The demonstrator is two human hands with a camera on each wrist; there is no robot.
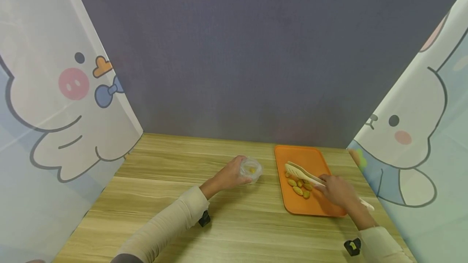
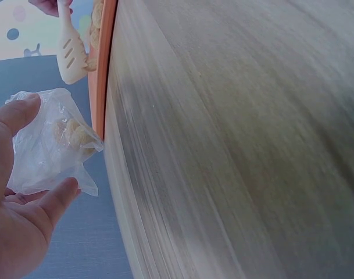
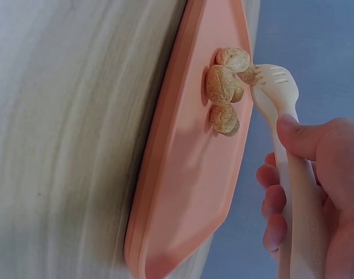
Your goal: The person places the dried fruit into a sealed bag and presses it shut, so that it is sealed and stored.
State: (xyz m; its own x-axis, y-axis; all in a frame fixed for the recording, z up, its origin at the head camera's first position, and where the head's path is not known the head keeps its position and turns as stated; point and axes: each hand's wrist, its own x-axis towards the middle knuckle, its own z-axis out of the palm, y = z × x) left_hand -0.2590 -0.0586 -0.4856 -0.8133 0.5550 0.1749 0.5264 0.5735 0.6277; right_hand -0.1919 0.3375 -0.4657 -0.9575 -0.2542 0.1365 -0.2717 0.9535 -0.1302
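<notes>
My left hand (image 1: 231, 173) grips a clear plastic bag (image 1: 251, 169) above the table, its mouth facing up. In the left wrist view the thumb and fingers hold the bag's sides, and a few wrinkled tan lumps (image 2: 72, 133) show inside. My right hand (image 1: 337, 190) holds cream-coloured tongs (image 3: 301, 197) with slotted ends, fingers wrapped round both arms. One small lump (image 3: 247, 75) appears at the tongs' tips; whether it is pinched I cannot tell. Several yellow-brown oval lumps (image 1: 297, 190), like dried fruit or nuts, lie on the orange tray (image 1: 318, 208) below the tongs.
The wood-grain table (image 1: 164, 157) extends left of the tray and in front of it. A dark grey partition (image 1: 234, 60) rises along the back edge. Cartoon-printed panels (image 1: 47, 113) stand at both sides, the right one close to the tray.
</notes>
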